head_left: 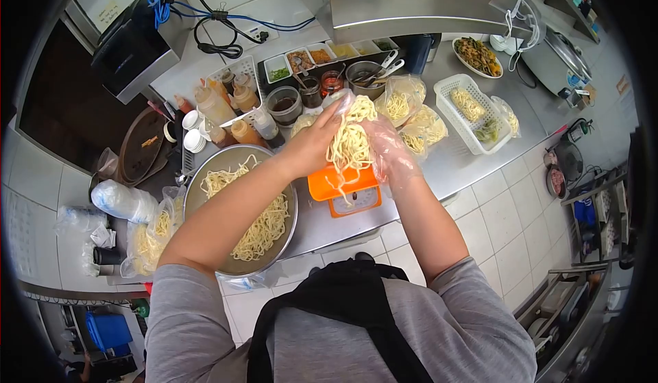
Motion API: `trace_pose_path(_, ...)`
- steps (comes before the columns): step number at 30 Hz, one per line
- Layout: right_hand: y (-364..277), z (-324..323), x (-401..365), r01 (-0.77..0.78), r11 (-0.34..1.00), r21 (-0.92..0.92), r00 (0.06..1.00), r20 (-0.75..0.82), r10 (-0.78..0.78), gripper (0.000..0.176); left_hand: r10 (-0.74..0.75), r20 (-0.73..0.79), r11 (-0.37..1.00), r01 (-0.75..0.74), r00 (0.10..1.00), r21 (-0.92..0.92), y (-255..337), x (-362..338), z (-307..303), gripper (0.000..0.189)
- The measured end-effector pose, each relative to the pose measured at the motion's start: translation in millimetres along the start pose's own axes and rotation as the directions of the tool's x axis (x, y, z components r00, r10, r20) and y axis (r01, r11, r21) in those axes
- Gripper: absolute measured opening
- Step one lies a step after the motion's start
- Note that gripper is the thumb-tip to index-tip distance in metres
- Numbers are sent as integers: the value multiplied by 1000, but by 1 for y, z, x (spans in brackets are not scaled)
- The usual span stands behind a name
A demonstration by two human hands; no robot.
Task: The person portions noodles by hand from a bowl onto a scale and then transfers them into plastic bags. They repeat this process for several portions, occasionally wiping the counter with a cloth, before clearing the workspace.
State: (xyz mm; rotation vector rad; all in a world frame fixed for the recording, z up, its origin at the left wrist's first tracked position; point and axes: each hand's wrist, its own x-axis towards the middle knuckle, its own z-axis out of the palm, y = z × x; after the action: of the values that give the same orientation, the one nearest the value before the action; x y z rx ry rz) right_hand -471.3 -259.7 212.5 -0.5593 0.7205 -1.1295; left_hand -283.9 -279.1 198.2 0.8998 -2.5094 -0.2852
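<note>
A clump of yellow noodles is between my hands, with loose strands hanging over the orange tray of a kitchen scale. The scale's dial faces me. My left hand is closed at the left of the clump, around a clear plastic bag that shows above its fingers. My right hand, in a clear plastic glove, grips the noodles from the right; its fingertips are partly hidden. Left of the scale stands a large metal bowl with a heap of loose noodles, partly covered by my left forearm.
Bagged noodles lie behind my right hand, beside a white basket. Sauce bottles, dark jars and topping trays line the back. More bagged noodles sit left of the bowl. The counter's front edge runs before me.
</note>
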Motion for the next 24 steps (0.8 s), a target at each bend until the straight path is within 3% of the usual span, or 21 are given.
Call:
trace_pose_path(2,-3,6,-9,46,999,-25,998,-44,-47,40,-135,13,987,135,991,-86,6,3,-4,75)
trace_pose_path(3,-7,4,-7,29,996,-79,998,53,-25,40,0,-101,997,-9,995,-82,8,7,-8,74)
trace_pose_path(5,-17,-5,0,-10,960,-280,970,230,77,42,-9,-48,994,4,999,-112,17,11,-21,73)
trace_pose_path(6,-15,-7,0,-9,960,-281,973,220,74,42,-22,6,991,23,1000,-132,20,12,-27,72)
trace_pose_path(8,-8,-4,-8,66,992,-105,964,263,-36,44,45,-7,992,-46,999,-121,17,12,-28,67)
trace_pose_path(10,-14,8,-20,109,987,-119,977,199,-84,39,-18,75,994,26,997,-105,16,11,-27,75)
trace_pose_path(11,-16,5,4,250,698,-671,968,195,-159,34,-32,75,993,40,997,-113,17,9,-24,78)
trace_pose_path(12,-18,4,22,266,126,-956,948,235,-213,30,-45,75,991,54,996,-120,18,7,-22,80)
trace_pose_path(13,-18,7,29,253,129,-959,951,222,-213,30,-29,-39,992,24,999,-126,20,7,-18,81)
trace_pose_path(15,-18,12,38,348,-147,-926,889,376,-261,23,-5,-145,990,-16,989,-139,28,8,-10,84)
trace_pose_path(16,-21,16,44,337,-149,-930,892,366,-266,23,-30,-188,982,-6,982,-190,33,10,-7,88)
trace_pose_path(17,-22,18,51,257,-348,-902,943,313,-115,23,-60,-229,970,3,972,-242,38,11,-5,92)
trace_pose_path(18,-24,17,53,216,-444,-870,964,263,-47,23,-93,-265,956,12,960,-294,46,12,-4,96)
trace_pose_path(19,-26,17,55,189,-538,-822,977,211,20,23,-89,-264,943,-4,960,-332,53,12,-4,97)
trace_pose_path(22,-30,22,58,141,-772,-619,938,333,-95,27,-180,-256,911,63,950,-409,53,19,-8,96)
trace_pose_path(23,-49,47,29,93,-728,-679,960,256,-116,24,-180,-262,911,60,948,-407,49,21,-13,96)
trace_pose_path(24,-64,58,12,99,-732,-674,959,261,-111,24,-280,-180,845,153,943,-513,46,21,-18,94)
